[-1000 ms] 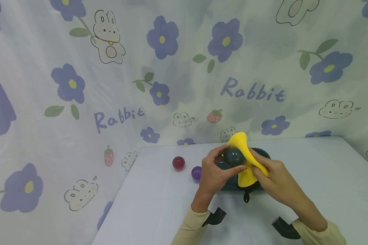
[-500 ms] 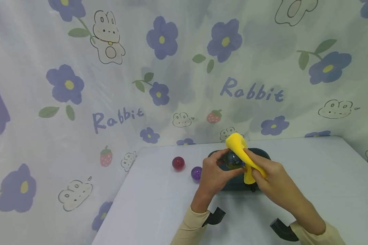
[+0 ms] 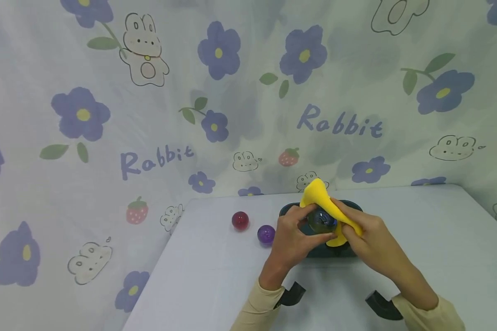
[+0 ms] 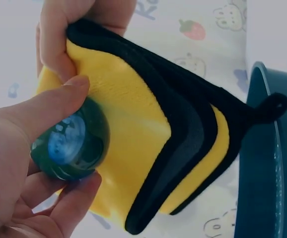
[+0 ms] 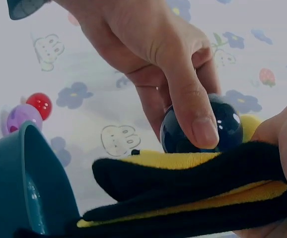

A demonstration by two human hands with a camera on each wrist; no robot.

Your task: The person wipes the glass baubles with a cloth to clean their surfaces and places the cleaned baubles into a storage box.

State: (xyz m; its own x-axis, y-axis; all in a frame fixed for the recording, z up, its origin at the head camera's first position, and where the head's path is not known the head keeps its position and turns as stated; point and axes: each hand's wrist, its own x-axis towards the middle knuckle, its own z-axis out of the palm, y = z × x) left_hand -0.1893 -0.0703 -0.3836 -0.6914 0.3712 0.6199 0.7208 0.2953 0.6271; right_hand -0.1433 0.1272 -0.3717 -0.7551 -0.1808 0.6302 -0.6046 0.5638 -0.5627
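Observation:
My left hand (image 3: pixel 289 236) holds a dark, glossy, see-through ball (image 3: pixel 320 221) between thumb and fingers, raised over a dark teal basin. My right hand (image 3: pixel 372 236) grips a yellow cloth (image 3: pixel 317 192) and presses it to the ball's right side. In the left wrist view the cloth (image 4: pixel 128 109) hangs in folds with black edging and a hanging loop at its corner, behind the ball (image 4: pixel 76 141). The left thumb lies across the ball (image 5: pixel 228 121) in the right wrist view. Part of the ball is hidden by fingers and cloth.
The teal basin (image 3: pixel 352 205) stands on the white table (image 3: pixel 207 276) under both hands; its inside is mostly hidden. A red ball (image 3: pixel 240 221) and a purple ball (image 3: pixel 266 235) lie left of it. A patterned curtain (image 3: pixel 248 101) hangs behind the table.
The ball has moved slightly right and down in my left hand. The cloth's top has shifted left over the ball, and its lower flap and loop have drawn up. The two other balls stay put.

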